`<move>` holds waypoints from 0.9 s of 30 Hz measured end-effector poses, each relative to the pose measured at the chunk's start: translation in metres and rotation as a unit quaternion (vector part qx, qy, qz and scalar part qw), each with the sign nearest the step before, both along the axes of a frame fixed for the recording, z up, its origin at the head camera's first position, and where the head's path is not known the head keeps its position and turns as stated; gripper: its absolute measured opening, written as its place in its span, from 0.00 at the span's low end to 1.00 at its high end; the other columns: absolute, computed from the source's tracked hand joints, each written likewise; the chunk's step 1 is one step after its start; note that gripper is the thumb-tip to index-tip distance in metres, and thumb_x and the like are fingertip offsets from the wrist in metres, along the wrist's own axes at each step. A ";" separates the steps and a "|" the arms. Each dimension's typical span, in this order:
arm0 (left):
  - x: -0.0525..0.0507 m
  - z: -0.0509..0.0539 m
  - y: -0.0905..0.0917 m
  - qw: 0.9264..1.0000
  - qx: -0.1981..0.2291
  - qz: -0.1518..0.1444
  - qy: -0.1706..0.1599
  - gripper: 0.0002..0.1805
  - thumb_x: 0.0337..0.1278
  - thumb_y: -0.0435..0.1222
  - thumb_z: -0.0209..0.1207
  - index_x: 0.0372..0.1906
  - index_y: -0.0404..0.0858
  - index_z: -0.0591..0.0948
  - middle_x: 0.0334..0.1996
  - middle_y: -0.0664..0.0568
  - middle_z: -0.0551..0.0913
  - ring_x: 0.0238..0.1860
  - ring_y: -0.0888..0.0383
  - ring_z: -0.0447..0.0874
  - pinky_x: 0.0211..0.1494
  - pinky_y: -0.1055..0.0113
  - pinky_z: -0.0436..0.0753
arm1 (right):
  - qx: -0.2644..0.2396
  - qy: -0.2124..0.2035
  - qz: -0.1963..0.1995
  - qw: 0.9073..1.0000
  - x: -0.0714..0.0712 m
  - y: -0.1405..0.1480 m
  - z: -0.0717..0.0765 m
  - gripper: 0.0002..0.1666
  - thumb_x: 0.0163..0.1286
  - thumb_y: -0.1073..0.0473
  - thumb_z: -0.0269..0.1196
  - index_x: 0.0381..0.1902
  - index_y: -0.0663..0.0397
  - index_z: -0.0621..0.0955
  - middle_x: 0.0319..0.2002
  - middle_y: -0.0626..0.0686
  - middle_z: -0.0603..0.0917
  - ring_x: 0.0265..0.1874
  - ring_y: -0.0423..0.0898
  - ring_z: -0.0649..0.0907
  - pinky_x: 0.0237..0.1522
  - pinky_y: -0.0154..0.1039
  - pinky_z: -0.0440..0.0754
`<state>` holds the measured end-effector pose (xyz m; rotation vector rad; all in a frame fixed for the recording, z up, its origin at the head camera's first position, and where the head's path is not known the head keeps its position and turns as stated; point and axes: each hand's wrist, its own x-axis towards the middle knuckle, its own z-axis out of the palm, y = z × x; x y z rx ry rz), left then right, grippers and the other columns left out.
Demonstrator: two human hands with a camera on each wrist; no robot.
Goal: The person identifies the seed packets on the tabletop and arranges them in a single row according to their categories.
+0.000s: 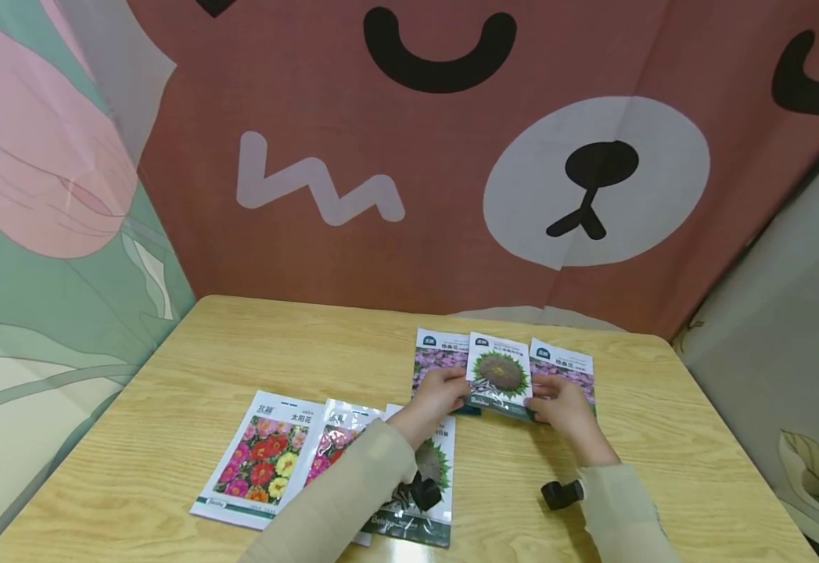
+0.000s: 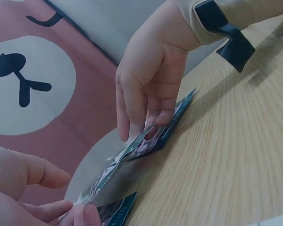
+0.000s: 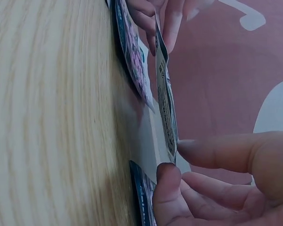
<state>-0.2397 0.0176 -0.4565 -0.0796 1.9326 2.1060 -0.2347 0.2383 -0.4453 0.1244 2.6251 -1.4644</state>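
Observation:
A white seed packet (image 1: 499, 374) with a green-fringed brown flower head is held up between both hands, tilted above the table. My left hand (image 1: 432, 403) pinches its left edge, and my right hand (image 1: 569, 414) pinches its lower right edge. Seen edge-on in the right wrist view, the packet (image 3: 166, 101) stands clear of the tabletop. Behind it lie two purple-flower seed packets, one on the left (image 1: 444, 342) and one on the right (image 1: 565, 360), each partly covered by a hand and the held packet.
Nearer on the wooden table (image 1: 296, 336) lie a seed packet with red and yellow flowers (image 1: 261, 461), a glossy similar packet (image 1: 342, 418) and another green-fringed packet (image 1: 437, 508), overlapping under my left forearm. A printed cloth (image 1: 437, 258) hangs behind the table's far edge.

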 end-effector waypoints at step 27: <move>0.024 0.004 -0.029 0.997 0.039 -0.065 0.019 0.21 0.62 0.21 0.57 0.60 0.30 0.71 0.42 0.46 0.74 0.35 0.57 0.76 0.38 0.67 0.83 | -0.134 -0.038 0.062 0.988 0.021 0.005 0.007 0.36 0.71 0.69 0.62 0.73 0.73 0.62 0.46 0.58 0.78 0.31 0.43 0.82 0.36 0.40 0.87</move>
